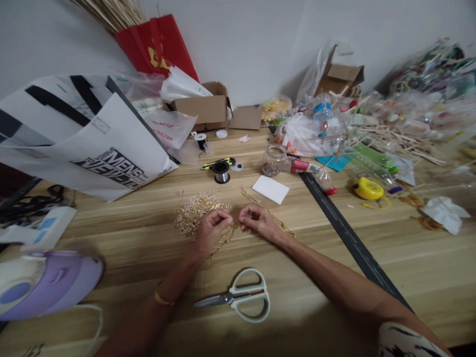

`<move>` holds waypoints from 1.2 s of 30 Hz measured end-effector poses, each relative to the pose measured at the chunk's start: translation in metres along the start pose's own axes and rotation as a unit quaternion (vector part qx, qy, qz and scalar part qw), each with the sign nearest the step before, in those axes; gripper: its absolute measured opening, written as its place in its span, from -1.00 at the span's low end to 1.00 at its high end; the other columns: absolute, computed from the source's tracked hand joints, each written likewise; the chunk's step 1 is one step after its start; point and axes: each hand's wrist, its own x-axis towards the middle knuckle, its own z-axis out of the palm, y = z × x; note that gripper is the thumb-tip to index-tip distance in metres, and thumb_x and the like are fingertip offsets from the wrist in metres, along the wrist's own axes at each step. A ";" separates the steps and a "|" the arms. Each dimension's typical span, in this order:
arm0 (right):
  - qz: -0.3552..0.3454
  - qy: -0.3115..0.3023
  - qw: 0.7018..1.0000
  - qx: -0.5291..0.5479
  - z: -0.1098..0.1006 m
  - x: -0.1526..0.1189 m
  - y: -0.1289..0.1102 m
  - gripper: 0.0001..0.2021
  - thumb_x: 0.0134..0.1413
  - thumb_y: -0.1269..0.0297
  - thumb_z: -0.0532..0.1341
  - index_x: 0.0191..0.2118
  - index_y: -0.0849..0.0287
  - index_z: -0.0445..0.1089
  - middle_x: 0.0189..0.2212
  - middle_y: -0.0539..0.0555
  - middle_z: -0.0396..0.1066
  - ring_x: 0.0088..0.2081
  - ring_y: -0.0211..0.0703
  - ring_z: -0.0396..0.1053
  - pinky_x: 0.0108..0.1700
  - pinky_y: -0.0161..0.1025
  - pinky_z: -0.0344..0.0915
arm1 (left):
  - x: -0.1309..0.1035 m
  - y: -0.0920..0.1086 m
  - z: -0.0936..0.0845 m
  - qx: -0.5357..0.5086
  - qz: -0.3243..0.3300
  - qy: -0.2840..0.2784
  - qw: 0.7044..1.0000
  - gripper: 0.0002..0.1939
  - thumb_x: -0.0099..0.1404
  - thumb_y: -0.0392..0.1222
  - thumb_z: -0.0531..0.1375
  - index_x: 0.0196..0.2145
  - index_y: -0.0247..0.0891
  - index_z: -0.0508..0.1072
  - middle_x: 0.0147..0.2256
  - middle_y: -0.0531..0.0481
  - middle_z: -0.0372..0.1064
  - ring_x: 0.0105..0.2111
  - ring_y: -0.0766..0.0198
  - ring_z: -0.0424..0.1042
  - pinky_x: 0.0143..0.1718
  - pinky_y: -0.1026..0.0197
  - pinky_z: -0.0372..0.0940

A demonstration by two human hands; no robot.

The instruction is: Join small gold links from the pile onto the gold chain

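My left hand (212,229) is closed in a pinch at the end of a gold beaded chain (222,244), which trails down to the table beside the wrist. Close by, my right hand (260,221) also pinches, fingertips almost meeting the left ones; what it holds is too small to make out. Another gold beaded strand (279,221) lies beyond and beside the right hand. A heap of small gold and clear beads (195,210) spreads just behind my left hand. Scissors (245,296) with pale handles lie nearer to me, their blades pointing left.
Behind the hands are a wire spool (221,172), a yellow-black cutter (211,162), a bead jar (272,161) and a white card (270,189). A yellow tape measure (368,188) and plastic bottles lie right. Left stand a large paper bag (92,144) and a purple iron (55,282).
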 end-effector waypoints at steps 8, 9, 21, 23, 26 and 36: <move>-0.037 -0.012 0.997 -0.064 0.004 -0.001 0.004 -0.74 -0.05 0.10 0.26 -0.39 0.24 0.40 -0.56 -0.04 0.34 -0.52 -0.34 0.23 -0.46 -0.38 0.14 | -0.001 0.000 0.002 0.033 0.038 -0.018 0.999 -0.90 0.03 -0.23 0.28 -0.52 -0.29 0.43 -0.51 0.05 0.37 -0.45 0.33 0.35 -0.37 0.29 0.24; -0.035 -0.016 0.997 -0.068 0.004 0.000 0.005 -0.73 -0.05 0.10 0.26 -0.37 0.24 0.41 -0.54 -0.03 0.35 -0.51 -0.32 0.24 -0.44 -0.37 0.15 | -0.001 0.000 0.003 0.034 0.040 -0.020 0.998 -0.90 0.03 -0.23 0.28 -0.52 -0.29 0.43 -0.51 0.05 0.37 -0.45 0.33 0.35 -0.38 0.29 0.24; -0.025 -0.028 0.997 -0.067 0.004 -0.001 0.003 -0.71 -0.03 0.08 0.24 -0.38 0.25 0.39 -0.58 -0.07 0.27 -0.53 -0.35 0.15 -0.49 -0.39 0.06 | -0.001 -0.004 0.003 0.020 0.029 -0.028 0.999 -0.89 0.04 -0.22 0.28 -0.49 -0.30 0.44 -0.51 0.06 0.41 -0.46 0.34 0.38 -0.37 0.30 0.26; -0.025 -0.031 0.998 -0.056 0.004 -0.001 0.002 -0.71 -0.03 0.08 0.24 -0.38 0.25 0.39 -0.59 -0.07 0.25 -0.55 -0.37 0.13 -0.49 -0.40 0.05 | -0.001 -0.004 0.003 0.017 0.019 -0.026 0.999 -0.88 0.05 -0.21 0.27 -0.44 -0.29 0.44 -0.47 0.04 0.42 -0.42 0.32 0.40 -0.34 0.30 0.27; -0.024 -0.032 0.998 -0.040 0.003 0.000 0.001 -0.70 -0.02 0.07 0.23 -0.40 0.26 0.38 -0.59 -0.07 0.23 -0.56 -0.38 0.11 -0.52 -0.40 0.03 | -0.001 -0.003 0.002 0.023 0.015 -0.037 0.999 -0.84 0.07 -0.25 0.22 -0.33 -0.31 0.43 -0.38 -0.02 0.44 -0.36 0.28 0.42 -0.32 0.28 0.28; -0.017 -0.022 0.999 -0.043 0.003 0.000 0.001 -0.69 -0.03 0.04 0.23 -0.39 0.25 0.38 -0.62 -0.08 0.19 -0.59 -0.38 0.09 -0.56 -0.41 0.02 | -0.001 -0.009 -0.001 0.253 0.105 -0.090 0.958 -0.87 -0.01 -0.41 0.17 -0.47 -0.27 0.48 -0.53 0.07 0.25 -0.55 0.39 0.19 -0.53 0.34 0.08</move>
